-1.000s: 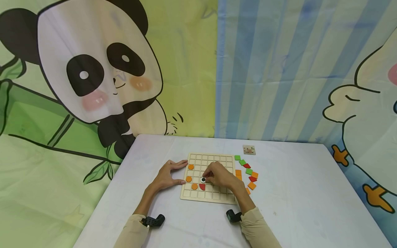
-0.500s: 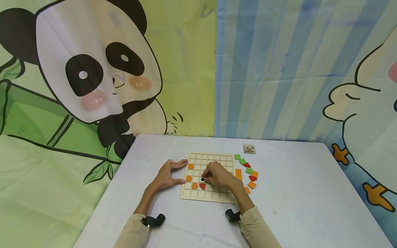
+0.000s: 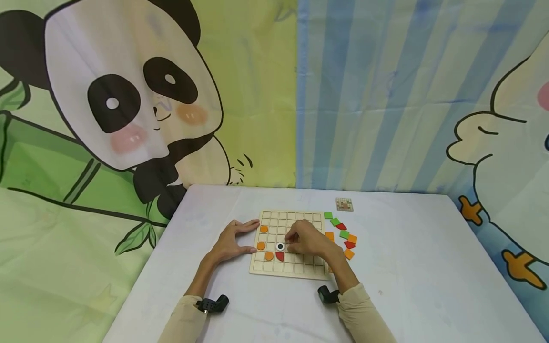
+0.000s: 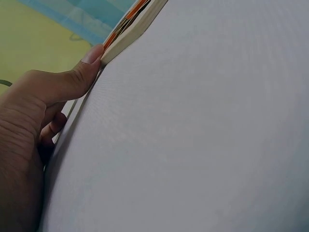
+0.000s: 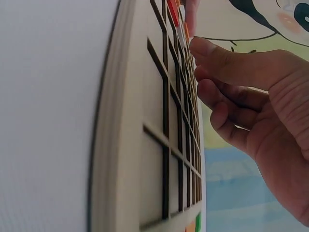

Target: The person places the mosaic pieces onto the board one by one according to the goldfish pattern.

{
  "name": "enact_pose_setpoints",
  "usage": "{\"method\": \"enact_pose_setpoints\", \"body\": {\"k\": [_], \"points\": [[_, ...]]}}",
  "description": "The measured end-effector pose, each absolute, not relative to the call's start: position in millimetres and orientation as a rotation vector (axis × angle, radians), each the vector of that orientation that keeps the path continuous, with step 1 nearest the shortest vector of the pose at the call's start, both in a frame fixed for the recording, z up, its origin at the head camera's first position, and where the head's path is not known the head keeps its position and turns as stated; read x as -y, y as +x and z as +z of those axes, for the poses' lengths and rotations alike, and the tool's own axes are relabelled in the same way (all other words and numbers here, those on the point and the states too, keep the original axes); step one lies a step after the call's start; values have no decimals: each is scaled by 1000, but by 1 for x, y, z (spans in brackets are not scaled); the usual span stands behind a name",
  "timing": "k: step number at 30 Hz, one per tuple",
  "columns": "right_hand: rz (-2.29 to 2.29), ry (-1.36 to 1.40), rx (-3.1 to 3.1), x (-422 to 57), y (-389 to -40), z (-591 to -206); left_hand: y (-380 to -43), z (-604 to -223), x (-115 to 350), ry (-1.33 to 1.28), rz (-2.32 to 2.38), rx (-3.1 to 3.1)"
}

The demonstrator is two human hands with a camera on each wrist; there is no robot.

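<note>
A wooden grid board (image 3: 303, 271) lies on the table. My left hand (image 3: 231, 242) rests at its left edge in the head view, thumb and fingers spread along the side. In the left wrist view the thumb (image 4: 79, 77) touches the board's edge (image 4: 130, 41). A white disc with a black dot (image 3: 280, 247) lies in a cell just above a red quarter-circle tile (image 3: 279, 257). Right beside that disc, my right hand (image 3: 310, 239) hovers over the board, its fingertips apart and gripping nothing. Loosely bent fingers show in the right wrist view, near the grid (image 5: 166, 116).
Three orange discs, such as the upper one (image 3: 263, 229), lie on the board's left part. Right of the board are several loose tiles: green (image 3: 344, 234), orange (image 3: 349, 254) and red (image 3: 349, 245). A small picture card (image 3: 344, 204) lies at the table's back.
My right hand has let go of the white disc and drawn slightly to the right, so the disc now shows whole in its cell. The left hand has stayed at the board's edge.
</note>
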State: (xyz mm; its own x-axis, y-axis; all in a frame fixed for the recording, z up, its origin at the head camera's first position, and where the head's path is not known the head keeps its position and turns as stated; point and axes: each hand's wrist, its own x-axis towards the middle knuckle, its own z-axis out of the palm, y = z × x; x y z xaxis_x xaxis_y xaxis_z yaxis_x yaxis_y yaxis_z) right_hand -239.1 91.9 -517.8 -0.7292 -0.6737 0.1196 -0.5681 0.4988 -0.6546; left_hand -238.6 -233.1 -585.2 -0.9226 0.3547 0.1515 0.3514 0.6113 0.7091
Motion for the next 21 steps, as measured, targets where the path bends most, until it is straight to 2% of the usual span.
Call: {"method": "enact_pose_setpoints", "body": {"k": [21], "points": [[-1069, -783, -2712, -175, -251, -505, -239, -581, 232, 577, 1225, -2809]]}}
